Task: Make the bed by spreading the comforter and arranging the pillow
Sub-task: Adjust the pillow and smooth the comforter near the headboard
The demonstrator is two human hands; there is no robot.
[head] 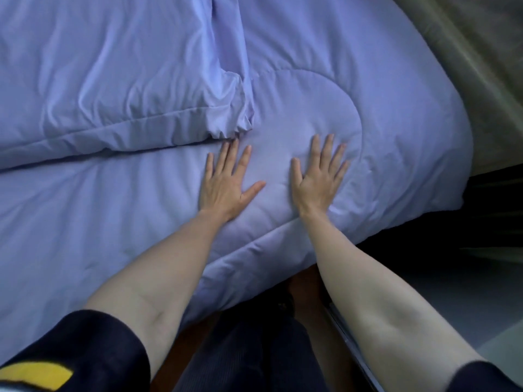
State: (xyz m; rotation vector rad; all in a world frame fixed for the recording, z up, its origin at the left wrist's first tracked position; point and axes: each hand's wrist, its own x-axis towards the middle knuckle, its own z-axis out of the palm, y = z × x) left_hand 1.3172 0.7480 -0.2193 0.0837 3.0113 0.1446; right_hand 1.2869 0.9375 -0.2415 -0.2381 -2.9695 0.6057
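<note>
Lavender bedding fills the view, so with your left hand (226, 182) and right hand (318, 176) both flat and gripping nothing on the comforter (368, 108), sweep outward toward the corner, and straighten that pillow (113, 80) just past your left fingertips.

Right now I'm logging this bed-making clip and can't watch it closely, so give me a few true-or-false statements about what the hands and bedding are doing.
1. Both hands lie flat with fingers spread on the comforter. True.
2. The left hand grips a bunched corner. False: it presses flat, holding nothing.
3. The right hand is nearer the bed's corner. True.
4. The pillow lies under the right hand. False: it lies beyond the left hand.
</note>
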